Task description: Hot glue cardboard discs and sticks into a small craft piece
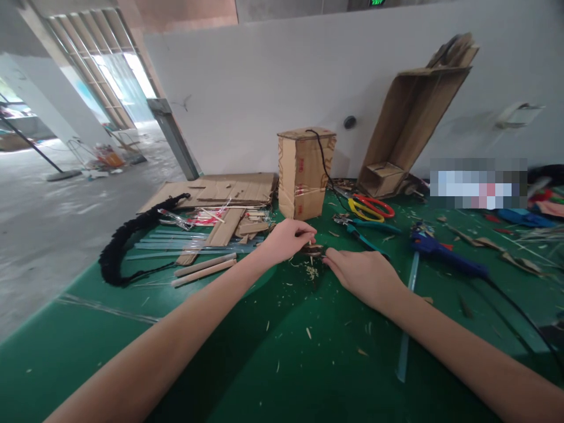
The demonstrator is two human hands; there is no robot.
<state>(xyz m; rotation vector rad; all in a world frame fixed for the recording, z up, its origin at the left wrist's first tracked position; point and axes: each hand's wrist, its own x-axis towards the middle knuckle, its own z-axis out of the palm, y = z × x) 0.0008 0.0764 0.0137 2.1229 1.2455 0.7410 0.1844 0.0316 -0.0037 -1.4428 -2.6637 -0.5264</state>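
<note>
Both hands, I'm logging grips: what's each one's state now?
Left hand: pinched closed; anything held is too small to tell.
Right hand: closed; what's held cannot be told.

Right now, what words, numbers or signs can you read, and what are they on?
"EXIT": on the green sign at the very top, partly cut off by the picture's edge.
Red marks on the upright cardboard box: too small to read.
Brown printing on that same box: too incomplete and blurred to read surely.
Pixelated patch on the right: any writing there is hidden.
I can't read any numbers.
</note>
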